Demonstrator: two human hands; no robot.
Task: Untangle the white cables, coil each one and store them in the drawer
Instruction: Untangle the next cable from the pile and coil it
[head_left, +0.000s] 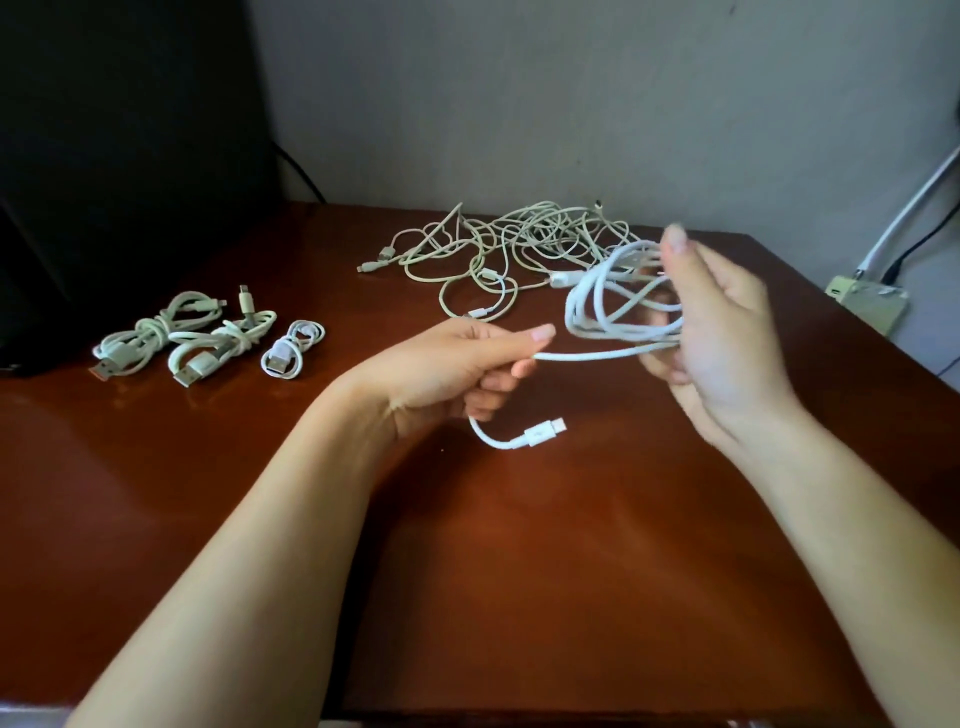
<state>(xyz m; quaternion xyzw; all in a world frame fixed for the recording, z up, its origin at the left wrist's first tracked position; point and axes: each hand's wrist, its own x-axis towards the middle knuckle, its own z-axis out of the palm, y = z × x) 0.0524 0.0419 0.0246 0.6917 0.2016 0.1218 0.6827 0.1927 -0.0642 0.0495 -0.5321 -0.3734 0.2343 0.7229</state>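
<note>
A white cable is held up in the air above the table, between the two hands. Most of it is gathered in round loops, and these loops are held by the right hand, whose fingers are curled round them. The tip of one raised finger is blurred. From the loops, one straight piece of the cable is stretched across to the left hand. There it is pinched between the thumb and the curled fingers. The short end of the cable hangs out below the left hand, and its plug is seen just above the table top.

Behind the hands, a tangled pile of more white cables is spread on the far part of the table – many loops are crossed over each other. Well apart from it, on the left side, three coiled cables are laid close together in a row, each one wrapped up small.

The table is made of shiny red-brown wood. A big dark thing is stood at the far left. A grey wall is seen behind, and a pale socket box is fixed low on the right.
</note>
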